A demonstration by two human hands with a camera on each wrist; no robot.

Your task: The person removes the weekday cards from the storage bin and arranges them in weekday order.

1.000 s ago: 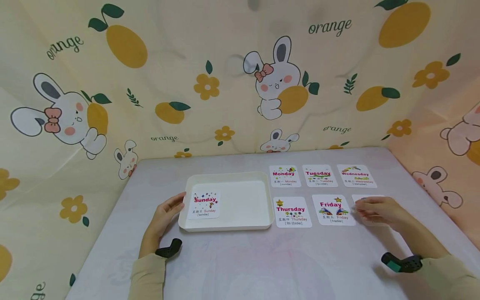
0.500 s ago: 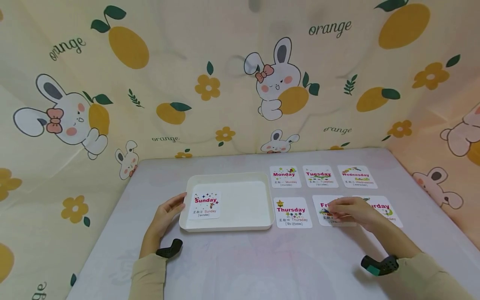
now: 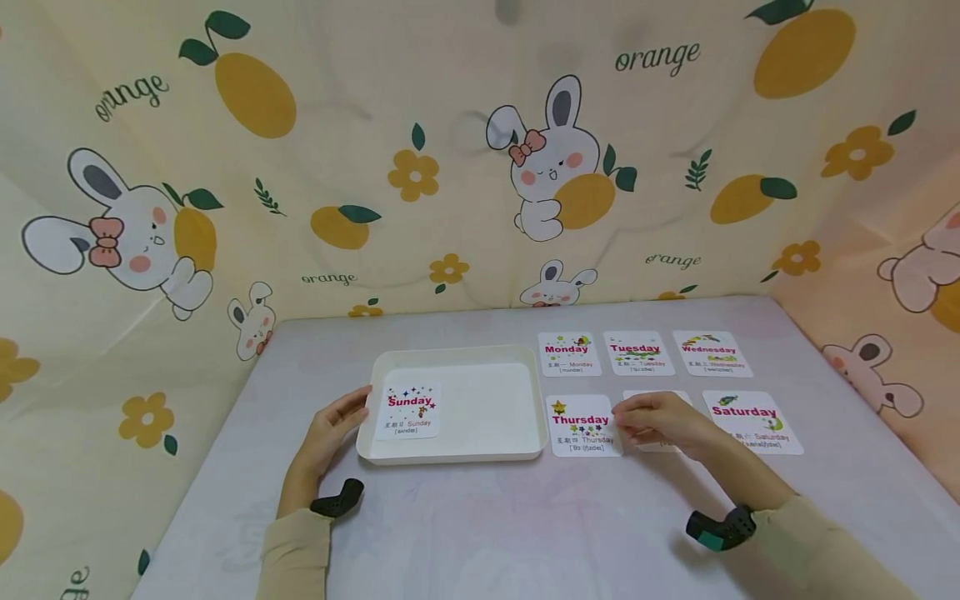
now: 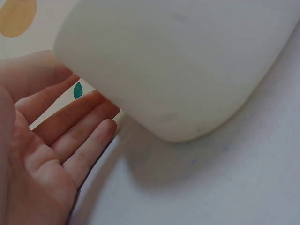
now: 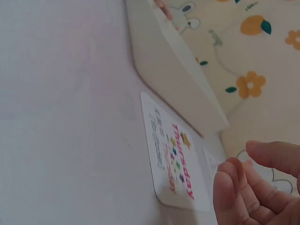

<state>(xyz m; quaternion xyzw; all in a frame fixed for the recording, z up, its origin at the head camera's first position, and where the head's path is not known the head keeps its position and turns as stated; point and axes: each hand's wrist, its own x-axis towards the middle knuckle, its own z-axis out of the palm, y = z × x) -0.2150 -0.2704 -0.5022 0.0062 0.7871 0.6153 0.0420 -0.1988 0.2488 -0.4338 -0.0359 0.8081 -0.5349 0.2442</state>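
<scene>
My left hand [image 3: 330,437] rests its fingertips against the left end of the white tray [image 3: 487,456]. The left wrist view shows relaxed, fairly straight fingers [image 4: 84,157] touching the tray's outer wall [image 4: 178,79]. Inside the tray, at the left, lies a square Sunday card [image 3: 408,412]. Over the Friday card [image 3: 656,398] hovers my right hand [image 3: 667,423], hiding most of that card. Its fingertips are near the right edge of the Thursday card [image 3: 585,427]. Thumb and fingers stand apart in the right wrist view, with nothing between them.
Behind lie the Monday card [image 3: 568,354], Tuesday card [image 3: 639,354] and Wednesday card [image 3: 711,354] in a row. The Saturday card [image 3: 753,423] is right of my right hand. A patterned cloth [image 3: 465,167] hangs behind the table [image 3: 495,533].
My right hand has moved left, from over the Saturday card across the Friday card to the Thursday card's edge. The Saturday card now shows. My left hand and the tray have stayed put.
</scene>
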